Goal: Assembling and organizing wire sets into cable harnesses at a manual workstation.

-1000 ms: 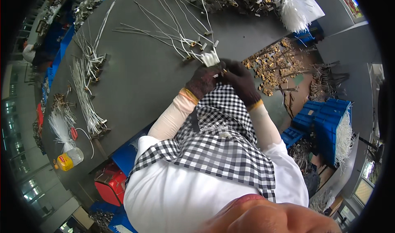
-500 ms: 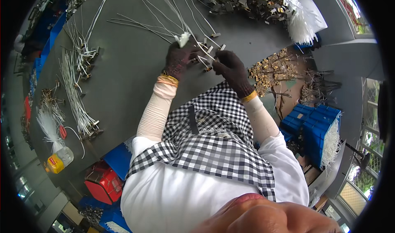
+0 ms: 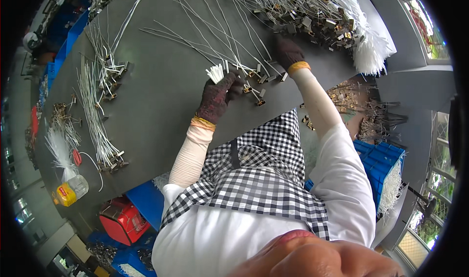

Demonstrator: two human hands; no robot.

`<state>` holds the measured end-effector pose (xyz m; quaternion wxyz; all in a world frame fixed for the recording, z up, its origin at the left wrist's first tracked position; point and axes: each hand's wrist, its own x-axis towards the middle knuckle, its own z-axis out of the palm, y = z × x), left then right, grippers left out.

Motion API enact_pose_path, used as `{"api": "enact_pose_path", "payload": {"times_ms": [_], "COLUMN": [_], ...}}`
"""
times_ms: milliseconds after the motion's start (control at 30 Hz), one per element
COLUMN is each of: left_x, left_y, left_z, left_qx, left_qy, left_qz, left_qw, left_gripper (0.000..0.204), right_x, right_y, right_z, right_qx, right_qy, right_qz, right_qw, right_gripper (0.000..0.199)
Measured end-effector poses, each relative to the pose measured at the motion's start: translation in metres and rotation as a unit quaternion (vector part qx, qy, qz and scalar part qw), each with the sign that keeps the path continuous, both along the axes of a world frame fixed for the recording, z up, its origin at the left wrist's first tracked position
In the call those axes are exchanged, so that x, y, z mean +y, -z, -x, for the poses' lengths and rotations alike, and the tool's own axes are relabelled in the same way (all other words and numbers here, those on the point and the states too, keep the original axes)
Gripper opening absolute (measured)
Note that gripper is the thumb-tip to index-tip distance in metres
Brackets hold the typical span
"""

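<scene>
My left hand point(image 3: 221, 95), in a dark glove, is closed round a short bundle of thin white tubes point(image 3: 215, 73) whose ends stick up above the fingers. Just right of it, several thin wires with small metal-and-block ends point(image 3: 257, 77) lie loosely on the dark table, their tails running to the far left. My right hand point(image 3: 288, 52), gloved as well, reaches to the near edge of a big heap of similar wired parts point(image 3: 298, 18). Its fingers are dark and partly hidden, so their grip does not show.
Bundles of wired parts point(image 3: 95, 115) lie along the table's left side, near a cut plastic bottle point(image 3: 72, 190) and red-handled scissors point(image 3: 76, 157). White strands point(image 3: 366, 42) spread at the far right. Blue crates point(image 3: 381, 164) stand right, a red box point(image 3: 123, 221) lower left.
My right hand has moved from beside the left hand, away and to the right, to the heap. The left hand has come slightly nearer and right, still holding the white tubes.
</scene>
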<state>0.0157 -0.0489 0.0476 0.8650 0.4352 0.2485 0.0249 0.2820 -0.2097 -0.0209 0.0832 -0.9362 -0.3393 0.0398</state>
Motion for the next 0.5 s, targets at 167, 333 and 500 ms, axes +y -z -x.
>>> {"api": "enact_pose_path", "payload": {"times_ms": [167,333,500], "left_x": [-0.023,-0.083,-0.175], "left_y": [-0.022,0.011,0.070], "left_z": [-0.003,-0.013,-0.031], "left_qx": [-0.016,0.041,0.017], "left_qy": [0.025,0.126,0.121], "left_qz": [0.077,0.079,0.286], "left_qw": [0.997,0.988,0.950], "left_gripper": [0.024,0.029,0.035], "right_x": [-0.092,-0.164,-0.237], "right_y": [-0.026,-0.049,-0.086], "right_z": [0.013,0.092,0.216], "right_qx": [0.064,0.272,0.470], "right_qy": [0.046,0.178,0.283], "right_qz": [-0.044,-0.200,-0.325], "right_qw": [0.996,0.924,0.771], "right_gripper": [0.034,0.040,0.022]}}
